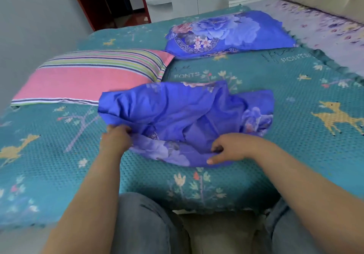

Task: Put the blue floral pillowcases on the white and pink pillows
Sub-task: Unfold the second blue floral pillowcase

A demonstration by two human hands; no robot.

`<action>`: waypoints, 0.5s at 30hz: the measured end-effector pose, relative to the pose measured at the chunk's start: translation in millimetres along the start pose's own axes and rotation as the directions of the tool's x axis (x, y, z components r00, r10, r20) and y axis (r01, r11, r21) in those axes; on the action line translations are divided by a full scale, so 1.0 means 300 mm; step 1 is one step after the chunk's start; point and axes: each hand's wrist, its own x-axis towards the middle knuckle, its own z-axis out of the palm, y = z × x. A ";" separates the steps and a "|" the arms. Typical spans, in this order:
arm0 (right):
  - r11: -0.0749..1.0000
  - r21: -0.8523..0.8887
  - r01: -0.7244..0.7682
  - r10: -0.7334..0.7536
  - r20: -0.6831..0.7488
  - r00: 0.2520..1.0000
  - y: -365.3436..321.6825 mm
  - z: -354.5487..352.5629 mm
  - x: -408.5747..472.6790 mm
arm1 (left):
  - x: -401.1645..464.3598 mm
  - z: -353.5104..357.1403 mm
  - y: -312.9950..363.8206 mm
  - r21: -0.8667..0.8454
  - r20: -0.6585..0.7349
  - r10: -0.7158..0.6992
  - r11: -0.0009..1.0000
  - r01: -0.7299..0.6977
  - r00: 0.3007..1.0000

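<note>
A loose blue floral pillowcase (181,119) lies crumpled on the teal bedspread (295,135) in front of me. My left hand (116,137) grips its near left edge. My right hand (228,147) pinches the near edge at the right, fingers curled into the fabric. A pink pillow with coloured stripes (88,76) lies bare at the left, just behind the pillowcase. Farther back, a second pillow (226,32) lies inside a blue floral pillowcase.
The bed's near edge (197,208) runs just above my knees. A lilac flowered sheet (325,30) covers the bed's right side by a padded headboard. A grey wall, a dark red door frame (82,3) and white cupboards stand behind the bed.
</note>
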 end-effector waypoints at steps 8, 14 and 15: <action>0.998 0.008 -0.060 0.060 -0.266 0.962 0.009 0.058 0.086 | -0.096 0.117 0.428 -0.165 -0.089 0.369 0.910 -0.379 0.925; 0.988 -0.123 -0.093 0.060 -0.252 0.966 0.025 0.099 0.119 | -0.014 0.170 0.419 -0.223 -0.123 0.148 0.959 -0.172 0.981; 0.983 -0.146 -0.112 0.063 -0.307 0.949 0.030 0.112 0.130 | 0.000 0.148 0.414 -0.424 -0.172 0.041 0.899 -0.111 0.984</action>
